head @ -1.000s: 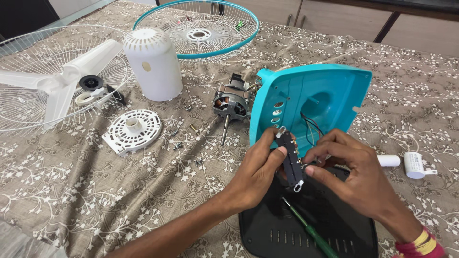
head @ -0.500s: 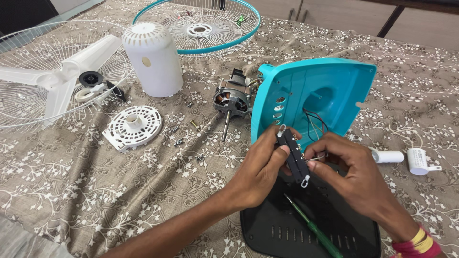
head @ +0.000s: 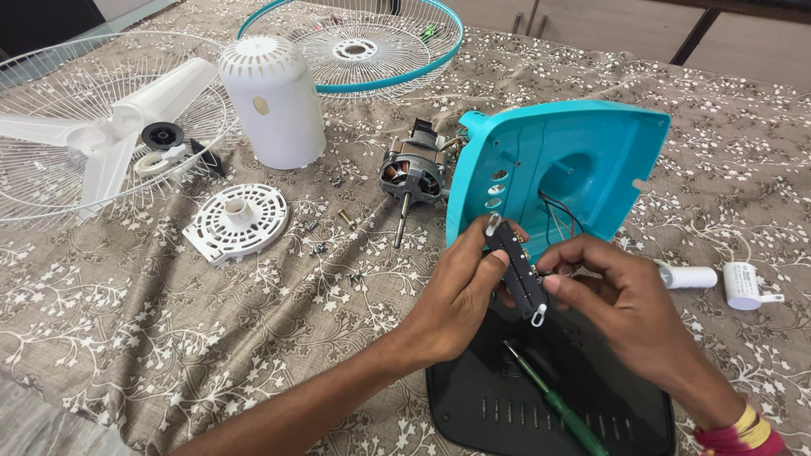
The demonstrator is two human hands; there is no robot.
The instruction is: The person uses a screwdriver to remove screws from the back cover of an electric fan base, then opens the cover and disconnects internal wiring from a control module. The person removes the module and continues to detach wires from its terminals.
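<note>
My left hand (head: 456,291) grips a long black switch block (head: 517,268) with metal tabs at both ends, held upright in front of the tilted teal fan base cover (head: 583,160). My right hand (head: 617,295) pinches at the block's right side, where thin wires (head: 553,215) run from it into the teal cover. Below both hands lies a black slotted base plate (head: 507,414) with a green-handled screwdriver (head: 553,405) resting on it.
A fan motor (head: 410,177) with its shaft lies left of the cover. A white motor housing (head: 272,101), round vented plate (head: 235,221), loose screws (head: 317,247), white blade on a grille (head: 101,127), teal-rimmed grille (head: 363,46) and white capacitor (head: 743,285) sit on the patterned cloth.
The switch block has stayed in my left hand. My right fingers shifted slightly along its right edge. The view moved a little.
</note>
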